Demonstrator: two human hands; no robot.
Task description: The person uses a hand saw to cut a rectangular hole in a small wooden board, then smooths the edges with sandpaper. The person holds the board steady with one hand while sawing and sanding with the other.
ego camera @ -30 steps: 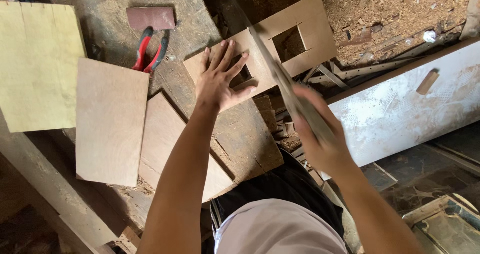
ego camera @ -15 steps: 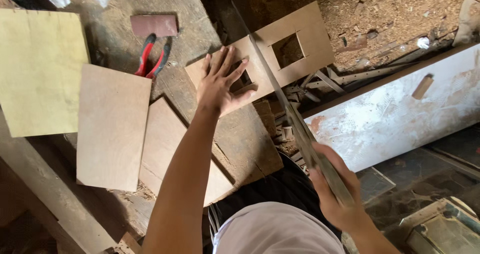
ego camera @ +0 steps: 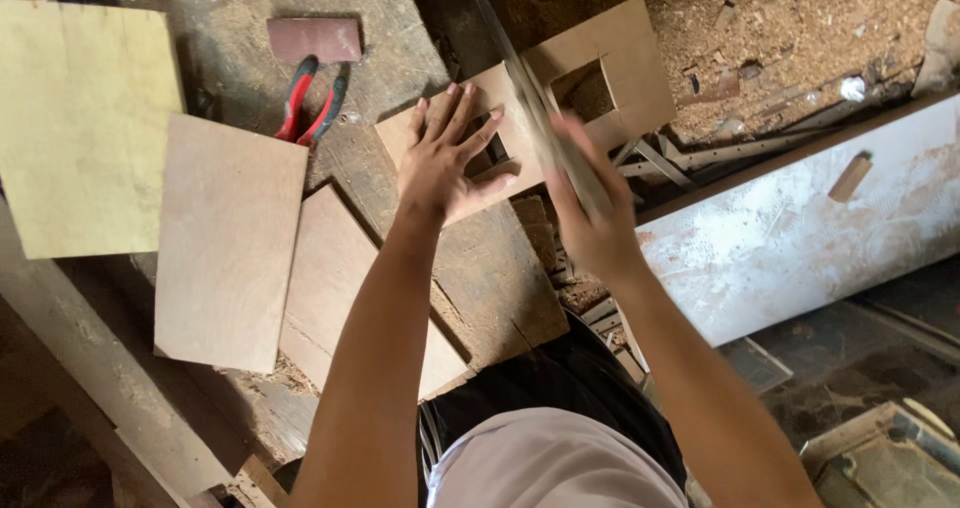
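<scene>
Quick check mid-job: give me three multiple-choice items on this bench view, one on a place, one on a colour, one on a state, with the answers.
1. Where do the pliers lie?
A. Left of the left hand, on the bench
B. Inside the panel's square hole
C. On the white board

2. What colour are the pliers' handles?
A. Blue
B. Red and black
C. Yellow

3. How is the left hand placed?
A. Fist around the saw
B. Lifted clear
C. Flat, fingers spread, on the cut-out panel

Answers: 1 A, they sit beside the small reddish block. 2 B, one is red, one black. 3 C, its palm presses the panel while the right hand works the saw.
</scene>
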